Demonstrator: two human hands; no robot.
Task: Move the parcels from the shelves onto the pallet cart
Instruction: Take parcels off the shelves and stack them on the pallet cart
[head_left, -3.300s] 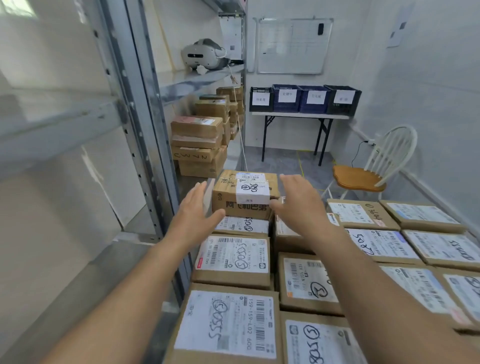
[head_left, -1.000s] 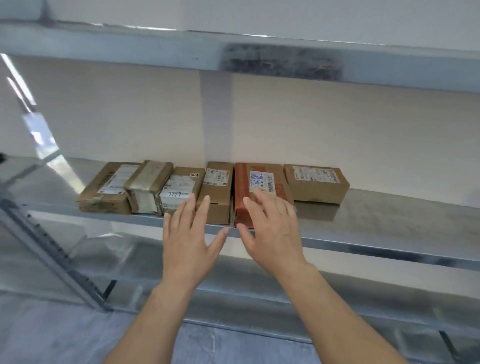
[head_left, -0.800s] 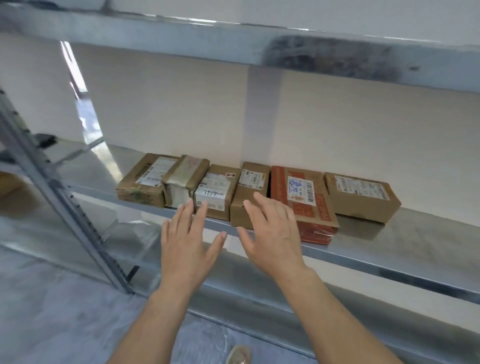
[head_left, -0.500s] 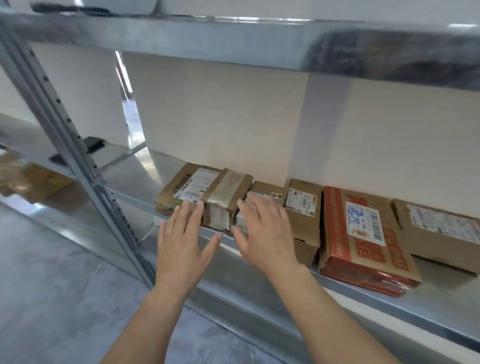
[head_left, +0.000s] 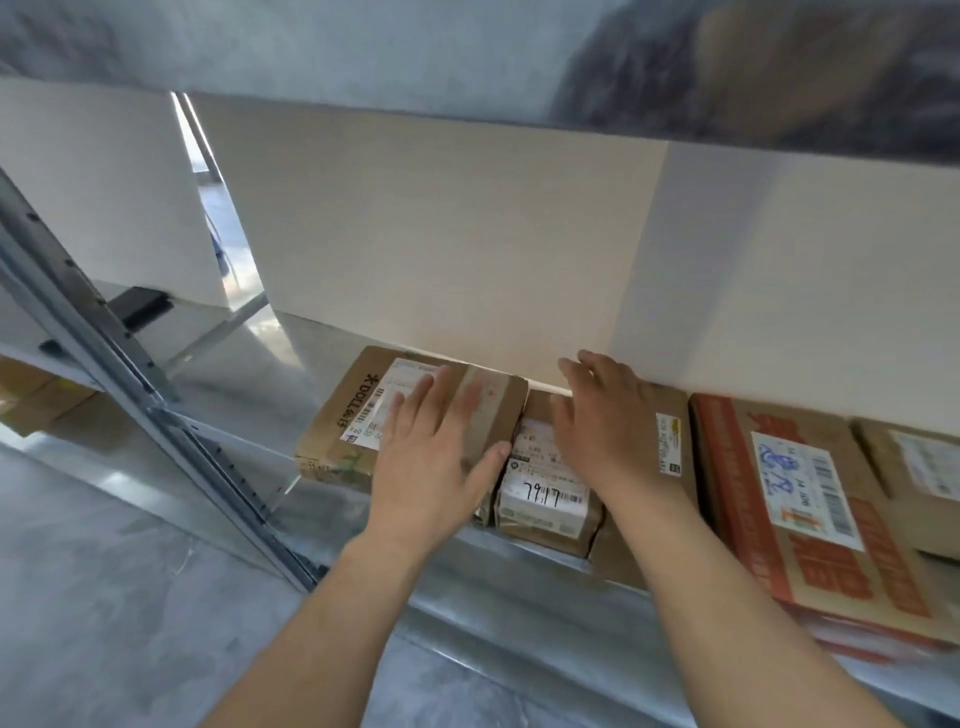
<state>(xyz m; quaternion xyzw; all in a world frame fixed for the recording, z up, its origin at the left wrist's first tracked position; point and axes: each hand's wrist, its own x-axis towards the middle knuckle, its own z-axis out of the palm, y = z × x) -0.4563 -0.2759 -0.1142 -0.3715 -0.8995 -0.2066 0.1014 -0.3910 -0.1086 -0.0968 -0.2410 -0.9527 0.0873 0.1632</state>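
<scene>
At the left edge of the frame the grey shelf upright (head_left: 130, 415) slants down. To its right the metal shelf (head_left: 249, 374) carries a row of parcels running to the right edge. The pallet cart is nowhere in view.

First in the row is the brown parcel printed DOLL (head_left: 332, 421), and pressed against it is the taped parcel (head_left: 501, 402). My left hand (head_left: 436, 457) lies flat on top of these two, fingers straight and a little spread, the thumb at the taped parcel's right edge. It grips nothing.

Next comes the small parcel marked 7917 (head_left: 543, 499), between my two wrists. My right hand (head_left: 602, 421) rests on it and on the plain brown parcel (head_left: 672, 441) beside it, fingers stretched toward the back edge by the wall. I cannot tell whether the fingertips hook behind it.

Further right sit the red-printed parcel (head_left: 810, 509), overhanging the shelf's front lip, and one more brown parcel (head_left: 919, 467), cut off by the frame.

By my reckoning, none of these six has left the shelf and nothing is lifted yet. I am only placing my hands for a pick-up at the left end, so this whole row is left to carry.
</scene>
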